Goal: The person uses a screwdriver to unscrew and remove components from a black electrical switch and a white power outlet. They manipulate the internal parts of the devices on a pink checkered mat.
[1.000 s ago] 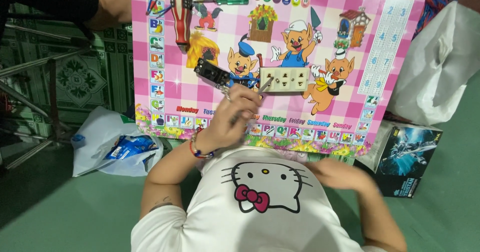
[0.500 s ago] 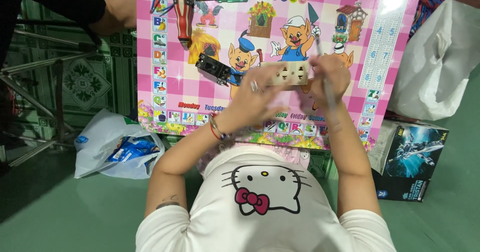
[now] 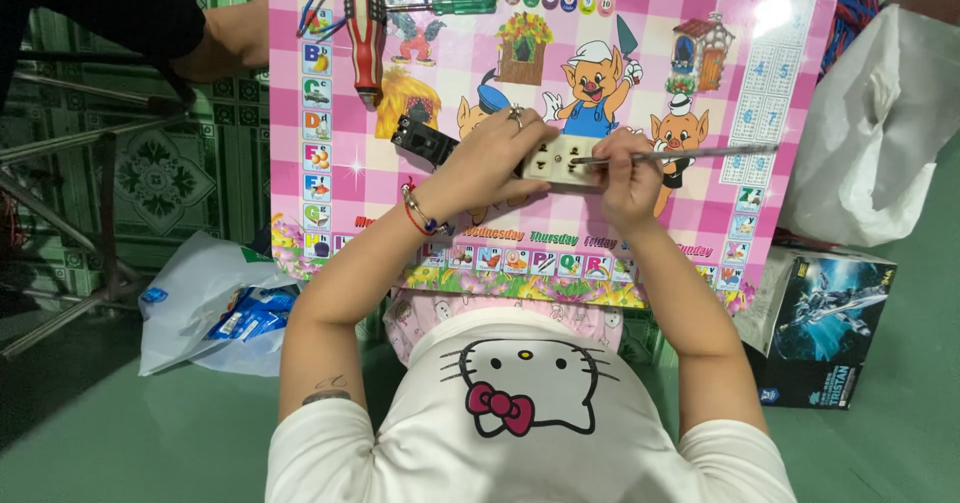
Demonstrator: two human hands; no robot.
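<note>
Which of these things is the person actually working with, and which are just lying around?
In use:
left hand on socket block
right hand with metal tool

Lying about:
red-handled tool
green screwdriver
black part
dark box
white bags

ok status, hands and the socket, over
Left hand gripping socket block on pink table. Right hand holding thin metal tool at its face. Black part and red-handled tool lie beside, apart.

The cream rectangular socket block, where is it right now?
In the head view the cream rectangular socket block sits mid-frame on the pink checked cartoon board, held by the left hand, with the right hand at its right end.
</note>
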